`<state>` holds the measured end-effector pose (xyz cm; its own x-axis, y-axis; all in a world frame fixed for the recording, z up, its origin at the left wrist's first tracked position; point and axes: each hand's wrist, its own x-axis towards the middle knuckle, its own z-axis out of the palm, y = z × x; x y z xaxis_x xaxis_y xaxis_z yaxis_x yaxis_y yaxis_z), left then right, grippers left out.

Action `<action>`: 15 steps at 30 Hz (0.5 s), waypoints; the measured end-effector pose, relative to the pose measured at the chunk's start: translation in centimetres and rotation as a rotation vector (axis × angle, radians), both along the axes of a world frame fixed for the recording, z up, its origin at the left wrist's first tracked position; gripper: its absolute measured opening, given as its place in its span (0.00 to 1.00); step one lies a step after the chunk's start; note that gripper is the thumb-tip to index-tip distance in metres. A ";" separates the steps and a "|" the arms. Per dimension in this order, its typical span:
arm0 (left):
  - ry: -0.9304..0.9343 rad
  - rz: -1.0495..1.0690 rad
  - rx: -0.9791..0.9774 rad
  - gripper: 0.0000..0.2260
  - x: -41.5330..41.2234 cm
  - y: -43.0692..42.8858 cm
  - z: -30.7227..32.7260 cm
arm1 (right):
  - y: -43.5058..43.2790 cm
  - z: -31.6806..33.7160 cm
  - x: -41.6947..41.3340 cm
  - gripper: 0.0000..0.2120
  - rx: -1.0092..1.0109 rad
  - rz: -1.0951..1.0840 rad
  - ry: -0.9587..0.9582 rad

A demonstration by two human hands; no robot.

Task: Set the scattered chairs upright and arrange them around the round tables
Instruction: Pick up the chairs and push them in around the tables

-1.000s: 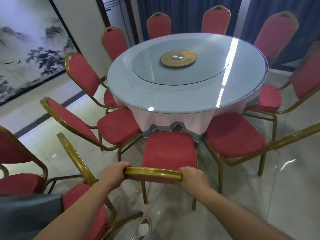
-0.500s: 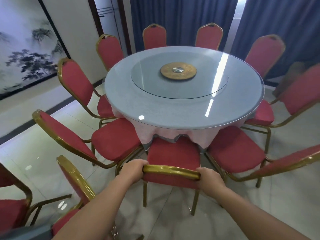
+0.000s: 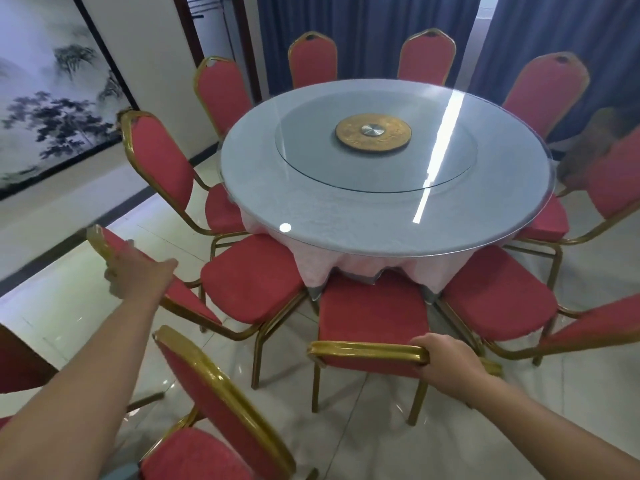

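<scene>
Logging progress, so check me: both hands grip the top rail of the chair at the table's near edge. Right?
Not quite. Only the right hand grips that chair's top rail; the left hand is at the back of the next chair leftward, too blurred to judge its grip. The head view shows this.
</scene>
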<state>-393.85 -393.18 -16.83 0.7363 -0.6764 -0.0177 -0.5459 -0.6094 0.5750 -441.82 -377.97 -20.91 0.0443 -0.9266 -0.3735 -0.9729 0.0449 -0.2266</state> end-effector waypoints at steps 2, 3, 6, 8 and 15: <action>0.170 0.163 0.003 0.46 4.2 0.3 -1.0 | -0.3 0.2 1.5 0.16 -0.016 0.067 0.024; 0.297 0.193 -0.012 0.48 5.6 0.4 -1.6 | -0.6 0.4 2.7 0.18 -0.016 0.120 0.031; 0.612 0.151 0.014 0.46 7.6 0.5 -3.1 | -2.0 0.1 6.7 0.22 0.032 0.199 0.100; 0.706 0.082 0.006 0.41 7.7 0.2 -3.7 | -3.3 -0.1 8.5 0.19 0.054 0.192 0.172; 0.740 0.250 -0.146 0.38 9.5 -1.8 -5.8 | -4.7 -0.7 11.9 0.21 0.093 0.210 0.203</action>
<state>-384.40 -394.96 -22.60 0.6983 -0.5257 -0.4859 0.1525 -0.5540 0.8185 -429.95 -382.66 -21.65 0.1466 -0.8665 -0.4772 -0.9882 -0.1502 -0.0309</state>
